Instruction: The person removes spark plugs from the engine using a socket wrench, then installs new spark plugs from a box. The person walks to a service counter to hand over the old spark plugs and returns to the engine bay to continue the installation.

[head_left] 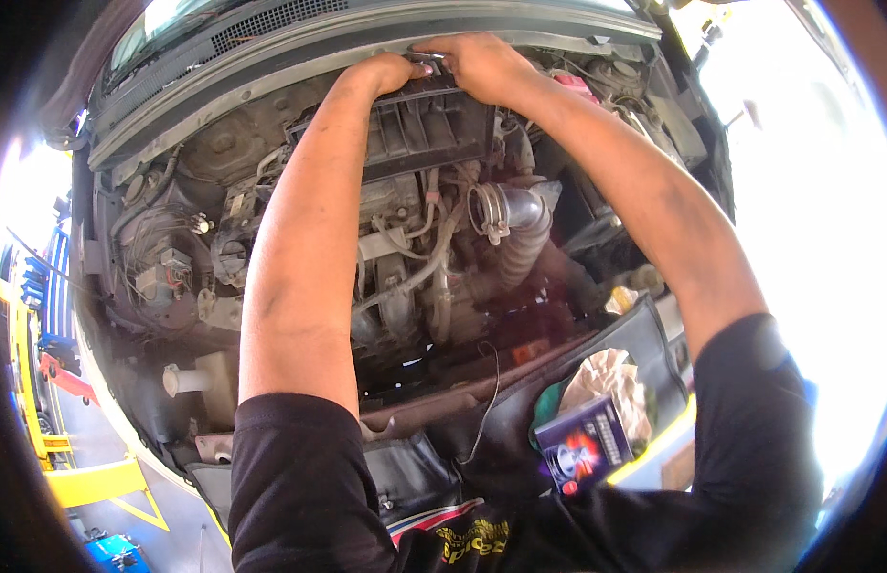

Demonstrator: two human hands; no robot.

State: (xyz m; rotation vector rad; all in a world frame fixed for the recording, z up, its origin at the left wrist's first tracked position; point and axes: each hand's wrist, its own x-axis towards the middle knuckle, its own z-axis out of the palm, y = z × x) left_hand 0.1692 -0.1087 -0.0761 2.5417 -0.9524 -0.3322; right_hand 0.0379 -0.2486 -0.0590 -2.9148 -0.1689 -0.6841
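Both my arms reach to the back of an open engine bay. At the rear edge of a black ribbed plastic housing [429, 129], my left hand [384, 72] is closed, with its fingertips by the housing's top edge. Whatever it grips is hidden. My right hand [477, 67] curls close beside it, index finger stretched to the left along a small shiny metal tool [426, 54]. Only a short length of that tool shows, so its exact kind is unclear. Below the housing, a corrugated intake hose [524, 239] with a metal clamp [496, 229] has its mouth uncovered.
A black fender cover [415, 473] drapes over the front edge. On it lie a dark printed box [585, 449] and crumpled brown paper [606, 382]. Loose wiring [171, 272] sits at the left of the bay. A yellow metal frame [104, 482] stands on the floor at left.
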